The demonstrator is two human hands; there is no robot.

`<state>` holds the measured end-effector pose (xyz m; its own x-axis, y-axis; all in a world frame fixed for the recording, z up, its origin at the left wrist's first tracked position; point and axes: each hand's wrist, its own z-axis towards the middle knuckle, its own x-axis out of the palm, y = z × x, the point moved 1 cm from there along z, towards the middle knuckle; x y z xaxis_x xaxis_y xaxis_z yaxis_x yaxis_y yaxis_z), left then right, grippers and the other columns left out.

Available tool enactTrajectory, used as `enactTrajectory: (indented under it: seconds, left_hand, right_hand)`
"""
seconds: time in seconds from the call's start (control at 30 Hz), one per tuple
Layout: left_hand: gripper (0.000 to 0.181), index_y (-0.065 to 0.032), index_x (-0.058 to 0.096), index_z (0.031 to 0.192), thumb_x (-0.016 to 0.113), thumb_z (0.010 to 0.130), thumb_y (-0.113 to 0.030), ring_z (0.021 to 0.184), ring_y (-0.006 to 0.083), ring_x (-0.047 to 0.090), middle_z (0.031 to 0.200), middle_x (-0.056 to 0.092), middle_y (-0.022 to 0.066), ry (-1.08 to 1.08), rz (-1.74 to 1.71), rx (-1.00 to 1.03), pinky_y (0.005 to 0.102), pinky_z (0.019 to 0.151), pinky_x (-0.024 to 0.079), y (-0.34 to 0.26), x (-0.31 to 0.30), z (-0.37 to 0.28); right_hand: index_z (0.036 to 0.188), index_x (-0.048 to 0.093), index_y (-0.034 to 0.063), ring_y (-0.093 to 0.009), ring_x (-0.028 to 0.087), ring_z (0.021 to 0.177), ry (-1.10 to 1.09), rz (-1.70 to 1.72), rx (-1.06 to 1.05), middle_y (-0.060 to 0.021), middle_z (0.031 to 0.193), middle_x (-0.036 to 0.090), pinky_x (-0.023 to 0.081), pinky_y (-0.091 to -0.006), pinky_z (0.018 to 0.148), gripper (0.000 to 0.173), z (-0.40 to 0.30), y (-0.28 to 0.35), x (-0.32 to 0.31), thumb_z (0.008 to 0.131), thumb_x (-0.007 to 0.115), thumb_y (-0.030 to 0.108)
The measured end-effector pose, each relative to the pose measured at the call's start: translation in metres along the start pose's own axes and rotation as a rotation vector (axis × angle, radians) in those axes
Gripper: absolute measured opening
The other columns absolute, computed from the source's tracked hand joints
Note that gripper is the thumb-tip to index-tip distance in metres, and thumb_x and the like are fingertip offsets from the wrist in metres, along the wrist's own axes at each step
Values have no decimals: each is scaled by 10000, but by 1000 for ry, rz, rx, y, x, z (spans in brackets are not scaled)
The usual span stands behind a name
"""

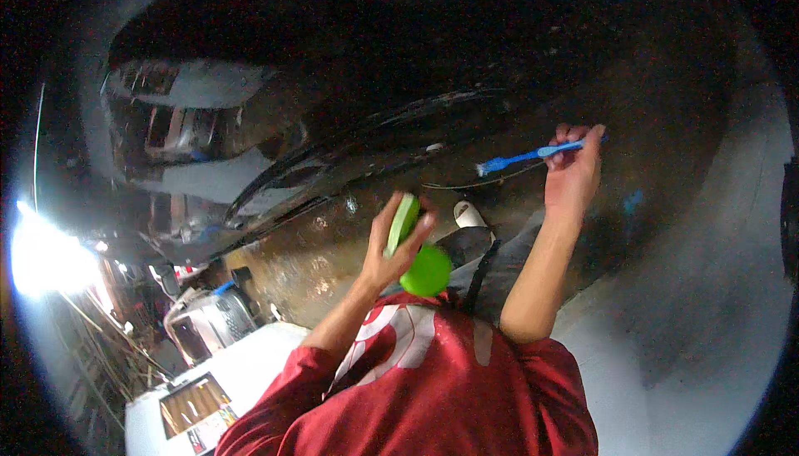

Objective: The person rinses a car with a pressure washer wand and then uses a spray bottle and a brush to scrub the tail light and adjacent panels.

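My left hand [379, 255] is closed around a bright green object [404, 224] with a pale edge. Just below it is a green disc [426, 270], blurred; I cannot tell whether the two are joined. A blue toothbrush-like brush [521, 157] is gripped by its handle in my right hand [571, 175], with its pale bristles pointing left. Both hands are raised in front of a glossy black car body panel [387, 50], and I see neither hand touching it.
A very bright lamp [53, 259] glares at the left. The white surface [262, 356] at lower left bears a compartmented box [196, 403]. A white and metal appliance [212, 322] stands beyond it. My foot in a white slipper [468, 214] is on the wet-looking floor [293, 275].
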<state>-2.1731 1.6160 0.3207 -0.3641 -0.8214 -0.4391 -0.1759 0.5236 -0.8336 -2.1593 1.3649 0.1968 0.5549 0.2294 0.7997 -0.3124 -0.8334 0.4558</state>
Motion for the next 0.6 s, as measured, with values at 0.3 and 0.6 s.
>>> enactTrajectory:
  seconds: [0.3, 0.6]
  left_hand:
    - [218, -43, 547, 976, 598, 938, -252, 685, 71, 531, 827, 605, 26, -155, -231, 59, 231, 578, 456, -41, -40, 25]
    - [264, -68, 562, 983, 515, 977, -327, 762, 87, 551, 881, 649, 45, -256, -243, 8, 247, 624, 491, -31, -42, 19]
  right_hand:
    - [905, 556, 65, -191, 641, 695, 94, -281, -80, -75, 827, 624, 543, -313, 670, 195, -22, -88, 101, 816, 730, 68]
    - [889, 554, 38, -205, 650, 693, 150, -404, -209, -112, 819, 662, 549, -357, 671, 173, -9, -74, 83, 810, 708, 46]
